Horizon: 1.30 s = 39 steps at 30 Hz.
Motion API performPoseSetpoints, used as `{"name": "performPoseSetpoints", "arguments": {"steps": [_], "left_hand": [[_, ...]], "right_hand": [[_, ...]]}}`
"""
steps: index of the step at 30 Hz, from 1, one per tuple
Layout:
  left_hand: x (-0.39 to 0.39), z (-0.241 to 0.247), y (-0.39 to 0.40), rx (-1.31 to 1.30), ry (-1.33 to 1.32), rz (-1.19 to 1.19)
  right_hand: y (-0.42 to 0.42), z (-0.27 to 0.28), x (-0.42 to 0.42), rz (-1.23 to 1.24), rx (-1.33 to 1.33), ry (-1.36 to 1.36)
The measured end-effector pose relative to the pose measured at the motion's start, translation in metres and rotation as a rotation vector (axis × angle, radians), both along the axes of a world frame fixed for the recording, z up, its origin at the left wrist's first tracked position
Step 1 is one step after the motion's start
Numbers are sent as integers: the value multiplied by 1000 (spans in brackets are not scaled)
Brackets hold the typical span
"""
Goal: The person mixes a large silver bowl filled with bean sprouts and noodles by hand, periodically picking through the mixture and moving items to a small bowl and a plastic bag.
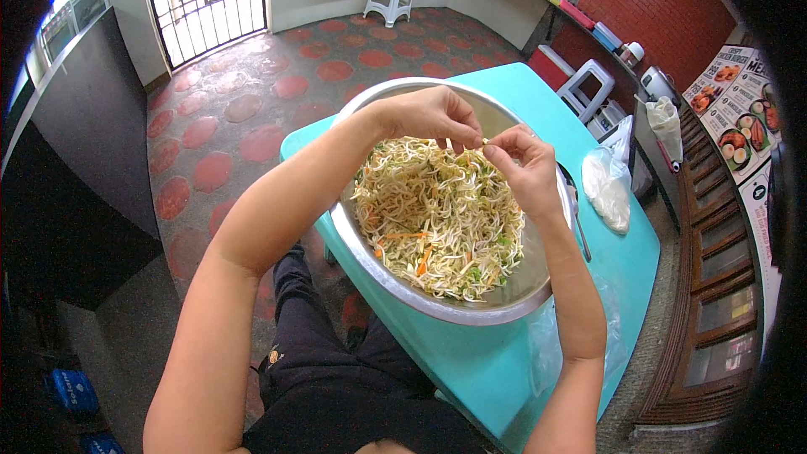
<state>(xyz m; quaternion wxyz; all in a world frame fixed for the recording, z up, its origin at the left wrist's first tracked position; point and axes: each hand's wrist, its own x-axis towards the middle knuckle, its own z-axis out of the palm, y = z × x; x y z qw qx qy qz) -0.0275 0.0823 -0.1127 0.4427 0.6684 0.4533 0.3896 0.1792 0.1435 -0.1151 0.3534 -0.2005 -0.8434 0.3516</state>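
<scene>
A wide stainless steel basin [441,313] stands on a turquoise plastic table [504,359]. Inside lies a heap of bean sprouts [435,221] mixed with orange carrot strips and green leafy bits. My left hand [435,118] and my right hand [523,161] meet over the far part of the basin. Their thumbs and fingertips pinch a tiny yellowish piece between them, probably part of a sprout; it is too small to tell for certain. Beyond the basin's right rim, the handle of a metal spoon or ladle [585,239] rests on the table, its other end partly hidden.
A plastic bag with white contents [605,189] lies right of the basin. A thin clear plastic bag [548,340] is spread near my right forearm. White stools [389,0] [586,88] stand beyond the table. A counter with containers runs along the right wall.
</scene>
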Motion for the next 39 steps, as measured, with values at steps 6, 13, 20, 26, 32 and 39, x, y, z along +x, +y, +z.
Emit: {"name": "performPoseSetpoints", "arguments": {"steps": [6, 13, 20, 26, 32, 39], "left_hand": [[0, -1, 2, 44, -13, -3], [2, -1, 2, 63, -26, 16], [2, 1, 1, 74, -12, 31], [3, 1, 1, 44, -44, 35], [3, -1, 2, 69, -5, 55], [5, -2, 2, 91, 14, 56]], "right_hand": [[-3, 0, -2, -4, -47, 4], [-3, -3, -4, -19, -50, 11], [-1, -6, -5, -1, -60, 20], [-2, -4, -3, -35, -135, 29], [-1, -3, -3, -36, -119, 56], [-5, -3, -6, -28, -27, 71]]}}
